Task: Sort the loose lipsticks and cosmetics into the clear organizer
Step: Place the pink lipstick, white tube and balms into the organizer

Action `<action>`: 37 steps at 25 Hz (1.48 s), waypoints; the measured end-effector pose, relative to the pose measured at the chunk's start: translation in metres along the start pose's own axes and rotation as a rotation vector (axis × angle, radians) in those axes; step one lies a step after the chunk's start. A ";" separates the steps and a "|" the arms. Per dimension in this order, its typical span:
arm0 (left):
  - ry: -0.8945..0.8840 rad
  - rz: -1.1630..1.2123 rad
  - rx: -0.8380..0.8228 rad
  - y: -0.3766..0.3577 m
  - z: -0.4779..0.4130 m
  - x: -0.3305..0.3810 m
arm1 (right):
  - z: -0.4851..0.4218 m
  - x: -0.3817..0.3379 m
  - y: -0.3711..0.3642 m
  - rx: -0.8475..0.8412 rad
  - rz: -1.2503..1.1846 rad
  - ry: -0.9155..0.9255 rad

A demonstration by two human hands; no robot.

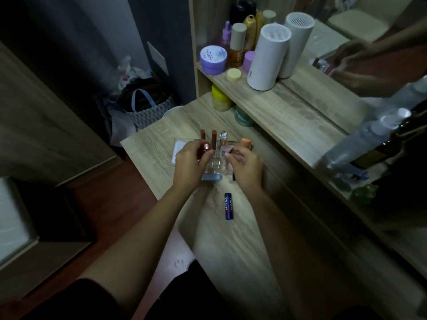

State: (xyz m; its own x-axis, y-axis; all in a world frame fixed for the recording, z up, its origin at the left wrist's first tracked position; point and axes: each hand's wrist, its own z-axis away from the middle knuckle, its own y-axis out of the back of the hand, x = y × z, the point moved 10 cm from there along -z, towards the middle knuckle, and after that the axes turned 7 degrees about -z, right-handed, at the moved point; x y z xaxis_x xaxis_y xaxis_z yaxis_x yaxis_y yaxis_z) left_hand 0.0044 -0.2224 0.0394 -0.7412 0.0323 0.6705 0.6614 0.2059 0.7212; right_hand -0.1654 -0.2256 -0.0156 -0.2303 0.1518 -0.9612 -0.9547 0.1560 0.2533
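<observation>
Balm lies loose near; left hand grips a lipstick, right hand pinches a packet — lower each straight into the organizer.

Hands hide the clear organizer — its compartments unreadable.

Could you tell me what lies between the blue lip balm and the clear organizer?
Only bare tabletop separates the lip balm from the organizer, in the head view.

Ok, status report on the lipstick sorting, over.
Left hand shut on a red lipstick over the clear organizer. Right hand pinching a small pink packet. Blue lip balm still loose on the table. Nothing blocking.
</observation>
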 end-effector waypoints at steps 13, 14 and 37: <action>-0.293 -0.608 -0.162 -0.040 -0.013 0.005 | -0.017 0.011 -0.013 0.005 0.228 0.070; -0.280 -0.634 -0.149 -0.038 -0.015 0.004 | -0.018 0.011 -0.014 0.002 0.251 0.068; -0.363 -0.341 -0.427 -0.045 0.035 -0.008 | 0.041 0.042 0.005 -0.090 0.412 -0.096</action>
State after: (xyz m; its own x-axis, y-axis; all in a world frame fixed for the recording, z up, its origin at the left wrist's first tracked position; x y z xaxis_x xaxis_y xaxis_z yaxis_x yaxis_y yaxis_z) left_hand -0.0240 -0.1974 -0.0046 -0.8596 0.3770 0.3448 0.3148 -0.1408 0.9387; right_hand -0.1718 -0.1780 -0.0498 -0.5810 0.2748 -0.7661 -0.8004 -0.0219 0.5991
